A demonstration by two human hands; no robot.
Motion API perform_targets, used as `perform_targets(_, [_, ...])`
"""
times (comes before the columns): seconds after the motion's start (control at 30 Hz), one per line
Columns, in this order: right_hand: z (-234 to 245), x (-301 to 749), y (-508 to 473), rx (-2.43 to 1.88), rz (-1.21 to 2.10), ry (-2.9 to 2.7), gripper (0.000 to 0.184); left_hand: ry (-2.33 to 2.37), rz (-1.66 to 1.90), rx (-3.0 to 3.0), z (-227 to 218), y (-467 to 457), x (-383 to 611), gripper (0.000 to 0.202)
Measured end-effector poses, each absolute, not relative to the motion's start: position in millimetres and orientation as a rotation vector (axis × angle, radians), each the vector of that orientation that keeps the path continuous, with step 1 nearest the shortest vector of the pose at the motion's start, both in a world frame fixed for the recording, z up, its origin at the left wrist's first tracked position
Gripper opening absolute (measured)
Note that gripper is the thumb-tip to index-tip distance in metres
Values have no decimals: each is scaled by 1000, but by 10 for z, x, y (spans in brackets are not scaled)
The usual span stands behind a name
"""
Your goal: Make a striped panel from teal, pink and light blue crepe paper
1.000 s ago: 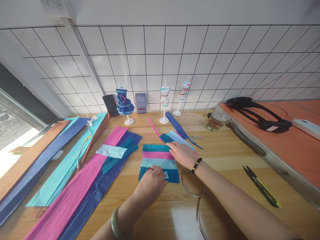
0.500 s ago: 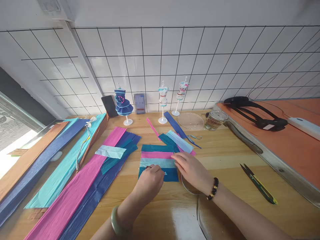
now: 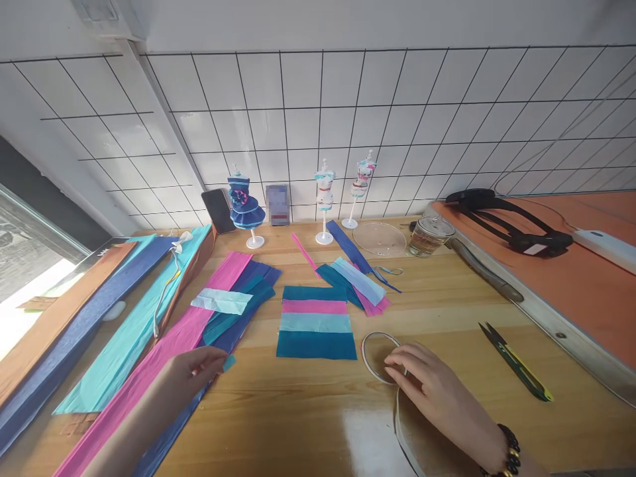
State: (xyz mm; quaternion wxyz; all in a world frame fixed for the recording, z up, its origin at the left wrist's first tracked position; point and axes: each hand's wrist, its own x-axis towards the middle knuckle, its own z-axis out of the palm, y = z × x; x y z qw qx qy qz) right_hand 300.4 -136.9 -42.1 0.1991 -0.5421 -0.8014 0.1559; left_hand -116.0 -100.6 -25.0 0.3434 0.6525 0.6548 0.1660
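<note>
My left hand (image 3: 201, 368) pinches a small teal paper scrap (image 3: 229, 362) above the lower ends of the pink and dark blue crepe strips. My right hand (image 3: 422, 377) hovers at the right side of a thin round ring (image 3: 368, 361), fingers loosely curved and thumb a little apart, with nothing visible in them. Between the hands lies a striped paper panel (image 3: 317, 344) of teal, pink and light blue bands, flat on the wooden table (image 3: 278, 417). Short strips in light blue (image 3: 358, 281), teal and pink overlap just beyond its upper right corner.
Long crepe strips, among them a pink one (image 3: 163, 358), cover the left side. Three small dress forms, one in a blue dress (image 3: 247, 212), stand by the tiled wall. Thread snips (image 3: 517, 362) lie at right; a glass (image 3: 431, 236) and clear round disc (image 3: 380, 239) are behind.
Both hands have left the striped panel. My left hand has moved left with a teal scrap; my right has moved right and nearer to me, uncovering the ring.
</note>
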Motion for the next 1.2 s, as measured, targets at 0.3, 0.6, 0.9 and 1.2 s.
perform_targets(0.3, [-338,3132,-1528,-1561,365,-2262,23,1841,591,2357,-421,-1039,-1171,38])
perform_targets(0.6, [-524,3094,-1620,-1441,-120,-2392,18,1894,1073,2478,-362,-1278,-530,26])
perform_targets(0.9, [-418,2862,-1702,-1383,-191,-2276,18,1397,977,2127,-451,-1686,688,30])
perform_targets(1.2, [-381,2679,-1568,-1328,-212,-2185,22,1448,713,1907,-596,-1617,832,9])
